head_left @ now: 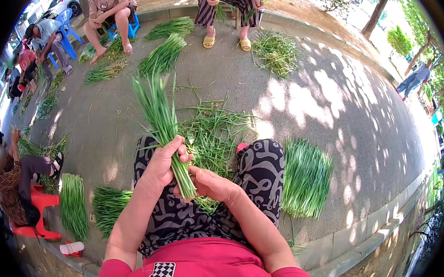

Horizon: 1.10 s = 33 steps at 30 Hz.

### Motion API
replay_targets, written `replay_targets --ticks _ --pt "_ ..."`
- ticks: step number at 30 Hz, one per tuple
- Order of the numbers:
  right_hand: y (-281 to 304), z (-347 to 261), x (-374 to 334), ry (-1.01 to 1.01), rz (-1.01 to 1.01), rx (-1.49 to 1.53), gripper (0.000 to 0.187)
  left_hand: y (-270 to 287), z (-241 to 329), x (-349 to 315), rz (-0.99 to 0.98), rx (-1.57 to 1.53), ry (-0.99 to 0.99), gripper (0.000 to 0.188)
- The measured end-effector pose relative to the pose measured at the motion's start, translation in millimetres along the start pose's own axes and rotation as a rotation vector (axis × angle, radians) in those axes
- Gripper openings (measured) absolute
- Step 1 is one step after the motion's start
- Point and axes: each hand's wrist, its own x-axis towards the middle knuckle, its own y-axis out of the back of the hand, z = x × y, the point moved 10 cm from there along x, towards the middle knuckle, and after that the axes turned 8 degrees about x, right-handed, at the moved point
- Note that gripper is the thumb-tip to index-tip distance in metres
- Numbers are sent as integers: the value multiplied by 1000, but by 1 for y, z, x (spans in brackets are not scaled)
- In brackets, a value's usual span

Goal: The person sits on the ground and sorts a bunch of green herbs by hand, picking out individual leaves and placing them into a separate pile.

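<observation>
Left grip [166, 159]: closed firmly around the lower half of the green bunch.
Right grip [213, 184]: fingers curled at the bunch's cut ends, touching them; whether they clamp, I cannot tell.
Green bunch [165, 122]: long leafy stalks held above the lap, tips fanning toward eleven o'clock, ends toward five.
Patterned trousers [260, 166]: dark with grey curls, one knee on either side of the loose pile.
Loose pile [215, 130]: tangled greens on the pavement [226, 67], at one o'clock from the hands.
Neat stack [307, 178]: aligned stalks at three o'clock, just beside the trousers.
Two more stacks: at eight o'clock, a darker one [110, 209] nearer and a paler one [74, 205] beyond.
Red stool [38, 209]: at nine o'clock, a co-worker [13, 189] seated on it.
Yellow sandals [209, 42]: on another seated person, at twelve o'clock.
</observation>
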Motion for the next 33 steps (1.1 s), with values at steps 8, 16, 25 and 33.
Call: replay_targets --ticks 8,16,25,33 --pt "34 19 9 34 227 -24 15 7 1 31 47 107 88 16" --pt "31 -9 -3 153 121 38 18 82 173 98 150 97 -267 43" --pt "59 -43 -10 378 229 399 15 54 54 23 390 169 -214 45" --pt "61 -41 -11 363 228 342 14 -25 -75 19 -479 365 228 79"
